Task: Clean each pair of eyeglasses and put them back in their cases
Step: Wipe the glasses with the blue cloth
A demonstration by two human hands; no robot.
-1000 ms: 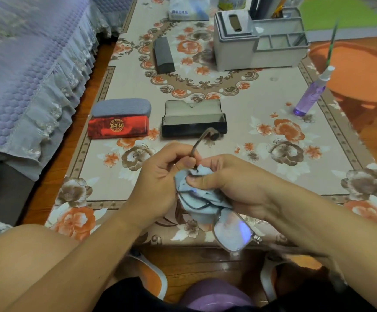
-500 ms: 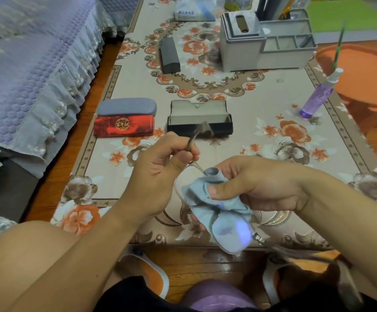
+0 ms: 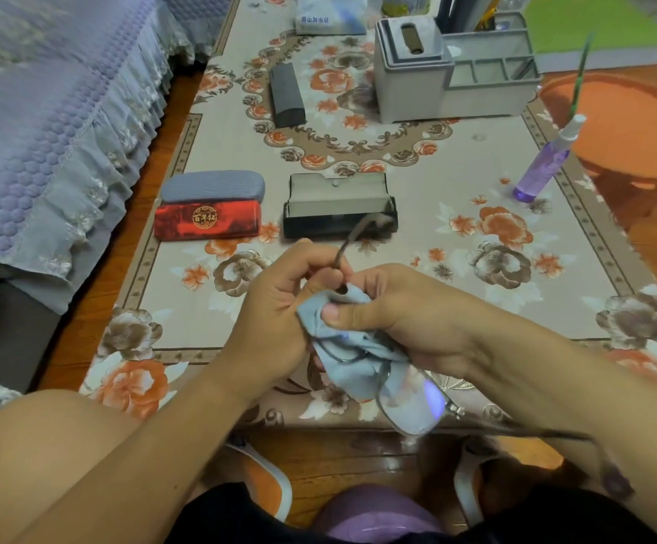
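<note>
wiping a lens over the table edge

my right hand (image 3: 393,312) is pinching the blue cloth (image 3: 352,347), thumb on top and fingers (image 3: 362,278) curled beneath, pressing it around one lens of the eyeglasses (image 3: 413,402). my left hand (image 3: 279,308) is curling its fingers round the frame at the hinge, just beside the cloth, and the two hands are touching. one temple arm is sticking up and away from my left hand; the other is trailing toward my lap. the free lens is hanging below the cloth, reflecting a bluish glare.

beyond my hands, on the flowered table (image 3: 456,170), an open black case (image 3: 338,208) is sitting empty-side up. to its left a closed red case (image 3: 207,225) is lying just in front of a closed grey case (image 3: 213,186), the two touching. further back a dark case (image 3: 286,95) is lying alone. a purple spray bottle (image 3: 542,166) is standing at the right, and a grey desk organiser (image 3: 452,68) is standing at the far end.
</note>
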